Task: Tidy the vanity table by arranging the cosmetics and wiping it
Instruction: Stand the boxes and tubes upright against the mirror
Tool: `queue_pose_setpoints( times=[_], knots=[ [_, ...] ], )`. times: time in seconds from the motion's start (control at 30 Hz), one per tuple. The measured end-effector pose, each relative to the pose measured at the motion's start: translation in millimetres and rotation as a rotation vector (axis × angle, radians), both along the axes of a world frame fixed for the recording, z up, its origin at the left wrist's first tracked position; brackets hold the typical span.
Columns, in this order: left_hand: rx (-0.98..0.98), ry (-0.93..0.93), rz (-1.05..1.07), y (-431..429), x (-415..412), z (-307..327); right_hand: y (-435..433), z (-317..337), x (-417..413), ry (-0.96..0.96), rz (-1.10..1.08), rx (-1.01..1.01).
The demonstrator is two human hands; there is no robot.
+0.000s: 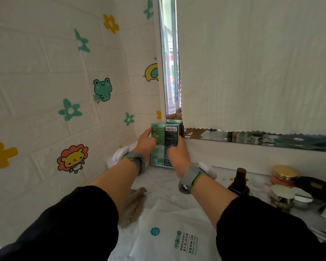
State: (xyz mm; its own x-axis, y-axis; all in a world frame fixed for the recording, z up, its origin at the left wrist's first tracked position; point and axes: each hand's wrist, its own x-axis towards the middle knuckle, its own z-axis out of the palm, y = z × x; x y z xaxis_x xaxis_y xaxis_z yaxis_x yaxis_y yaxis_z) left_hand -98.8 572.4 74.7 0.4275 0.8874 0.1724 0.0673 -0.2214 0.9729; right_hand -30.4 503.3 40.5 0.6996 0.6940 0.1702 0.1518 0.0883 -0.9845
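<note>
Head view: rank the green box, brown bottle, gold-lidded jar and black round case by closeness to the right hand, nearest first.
1. green box: gripped by the right hand and the left hand, at the back left.
2. brown bottle: to the hand's right, closer to the camera.
3. gold-lidded jar: further right.
4. black round case: farthest right.

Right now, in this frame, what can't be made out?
Head view:
- Box: lower part hidden by the left hand and right hand gripping it; print too small to read.
- Cloth: partly hidden by the left forearm.
- Jars: labels blurred.
- Glass: mostly behind a white cover; mirror or window, cannot tell.
- Packet: cut off by the bottom edge.
</note>
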Motion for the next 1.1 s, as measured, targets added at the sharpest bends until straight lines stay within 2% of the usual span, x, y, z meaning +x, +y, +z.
queue_pose_setpoints(
  times=[0.13,0.27,0.4,0.57,0.93,1.1],
  knots=[
    [0.006,0.017,0.026,-16.3,-3.5,4.5,-4.8,3.5,-2.4,0.006,-0.05,-0.027],
    [0.023,0.074,0.07,-26.0,-7.6,3.5,-17.8,14.3,-2.5,0.061,-0.101,-0.15],
    [-0.059,0.123,0.094,-35.0,-17.0,5.9,-31.7,23.9,-9.8,0.082,-0.145,-0.161],
    [-0.077,0.089,0.098,-61.6,-38.2,12.9,-57.0,32.9,-20.4,0.077,-0.143,-0.183],
    [-0.031,0.093,0.026,-130.2,-83.3,34.1,-127.7,46.0,-48.7,-0.005,-0.049,-0.236],
    [-0.003,0.106,-0.012,-168.1,-97.8,44.3,-168.0,56.4,-58.5,0.028,0.033,-0.224]
  ],
)
